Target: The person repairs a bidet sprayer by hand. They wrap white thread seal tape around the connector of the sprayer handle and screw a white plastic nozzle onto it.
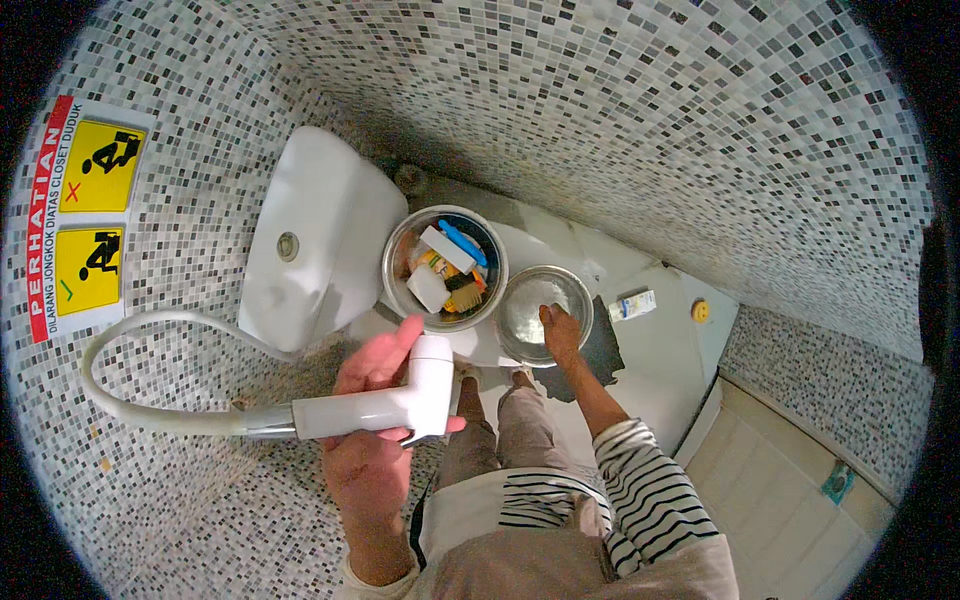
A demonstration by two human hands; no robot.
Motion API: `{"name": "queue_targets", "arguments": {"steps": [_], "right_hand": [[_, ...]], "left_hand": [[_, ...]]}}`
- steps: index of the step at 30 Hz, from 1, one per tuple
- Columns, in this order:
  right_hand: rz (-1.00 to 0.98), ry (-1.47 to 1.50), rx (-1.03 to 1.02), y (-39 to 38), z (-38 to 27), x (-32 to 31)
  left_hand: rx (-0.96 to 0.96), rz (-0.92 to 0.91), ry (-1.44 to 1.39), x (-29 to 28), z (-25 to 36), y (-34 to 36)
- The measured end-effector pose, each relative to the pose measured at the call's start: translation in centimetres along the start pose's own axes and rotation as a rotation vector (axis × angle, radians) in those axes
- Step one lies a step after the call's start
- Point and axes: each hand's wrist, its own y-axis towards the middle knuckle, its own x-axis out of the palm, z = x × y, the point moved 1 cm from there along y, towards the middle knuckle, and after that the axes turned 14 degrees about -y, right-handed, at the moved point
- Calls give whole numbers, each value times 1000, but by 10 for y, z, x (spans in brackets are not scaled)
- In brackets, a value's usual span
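Note:
My left hand (368,480) is raised at the lower middle, with a white bidet sprayer (375,408) lying across its palm and fingers. The sprayer's head points up, and its white hose (150,422) loops away to the left. Over on the right, my right hand (563,332) is closed at the near right side of a shiny round metal bowl (525,300), its thumb over the inside. Beside that bowl stands a metal basin (396,296) filled with cleaning things: a blue-handled brush (462,243), white blocks (430,288) and a yellow-tan brush or sponge (465,297).
A white toilet tank (310,240) with a round flush button stands at the left against mosaic-tiled walls. On the floor at the right lie a white tube or packet (632,305) and a small yellow round thing (700,311). A dark wet patch (600,365) spreads near the bowl.

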Motion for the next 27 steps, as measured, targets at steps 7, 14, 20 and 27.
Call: {"name": "queue_targets", "arguments": {"steps": [7, 14, 20, 27], "right_hand": [[-243, 812, -190, -8, -138, -185], [153, 582, -711, -65, -242, -317], [182, 541, -917, -125, -245, -311], [197, 795, -521, -114, -231, -336]], "left_hand": [[-9, -103, -2, 2, 6, -16], [-14, -211, -91, 24, 6, -36], [95, -209, -30, 24, 9, -41], [87, -278, -102, 45, 22, -51]]}}
